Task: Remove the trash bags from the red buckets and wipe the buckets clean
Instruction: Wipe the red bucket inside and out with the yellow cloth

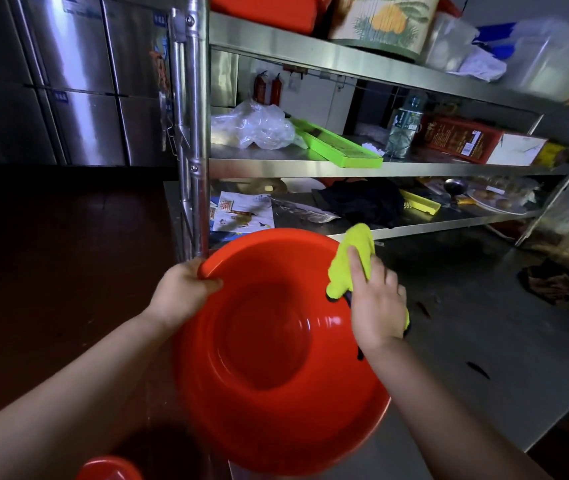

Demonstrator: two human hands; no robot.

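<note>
- The left hand reaches in from the lower left and grips the far-left rim of the red bucket, thumb curled over the lip into the inside, the other fingers hidden behind the wall.
- The right hand comes in from the lower right and presses a yellow cloth against the bucket's upper-right rim; the forefinger lies straight along the cloth while the other fingers curl round it, so the cloth is pinched in the hand.
- A dark edge of the cloth shows below the hand, and a strip of it hangs by the wrist.
- The bucket is tipped with its mouth toward the camera, held over the near edge of a steel table; whether its base rests on the table I cannot tell.
- Its inside is glossy, bare red plastic with a small highlight on the right wall and no bag in it.
- The rim of a second red bucket shows at the bottom left edge.
- Behind stands a steel shelf rack holding a clear plastic bag, a green tray, a bottle and a red box.
- The labels on the bottle, the box and the blue tags on the steel cabinets at left are too blurred to read.
</note>
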